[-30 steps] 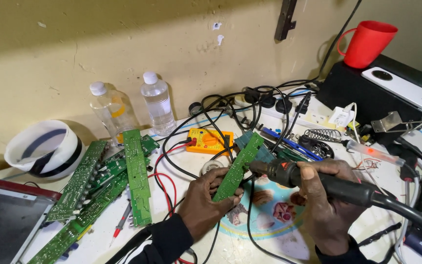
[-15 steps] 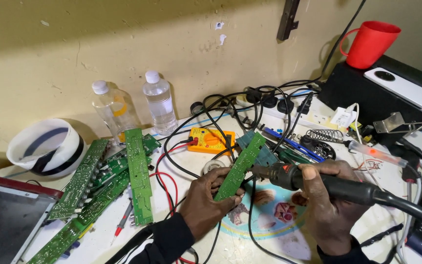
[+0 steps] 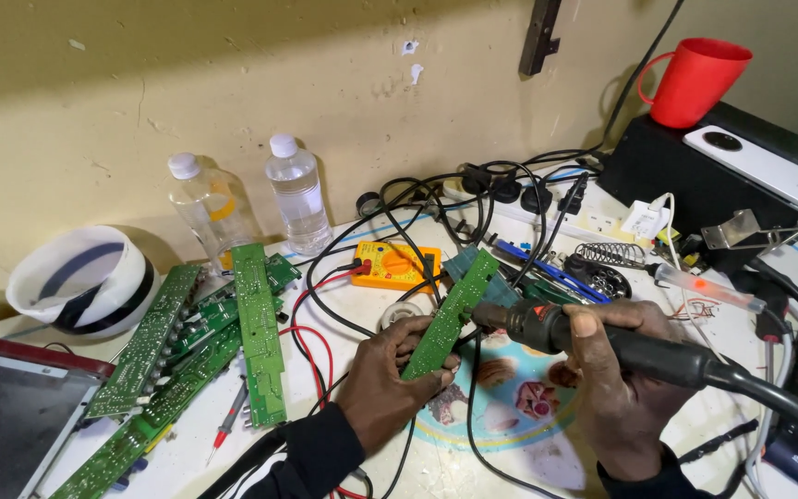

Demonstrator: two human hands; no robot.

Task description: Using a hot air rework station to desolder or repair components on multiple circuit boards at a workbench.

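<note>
both hands are busy over the bench. left hand (image 3: pixel 385 383) is clamped on a narrow green board (image 3: pixel 452 314), fingers pinching its lower end so it stands tilted, top leaning away toward the wall. right hand (image 3: pixel 616 370) is wrapped shut round the black handle of a soldering iron (image 3: pixel 602 340), whose front end sits at the board's right edge, about halfway up; whether the tip actually touches cannot be told, since the board hides it.

compared with a second ago, little has moved: the board stands at much the same tilt, the iron has stayed against the same spot, and both grips are unchanged. judging by that, the work looks to be held steady on one point of the board rather than shifting along it.

just beyond the left hand lies a yellow multimeter (image 3: pixel 396 265) with red and black leads looping toward the wrist. left of that hand, several more green boards (image 3: pixel 256 333) lie overlapped on the table (image 3: pixel 325 314), with a red-tipped probe (image 3: pixel 231 420) near them. further left sits a white bowl (image 3: pixel 80 282), and behind the boards stand two clear bottles (image 3: pixel 299 196). beyond the right hand are a coiled iron stand (image 3: pixel 610 254), a tangle of black cables (image 3: pixel 473 189) and a power strip. far back right, a red mug (image 3: pixel 695 81) and a white phone (image 3: pixel 759 166) rest on a black box.
</note>
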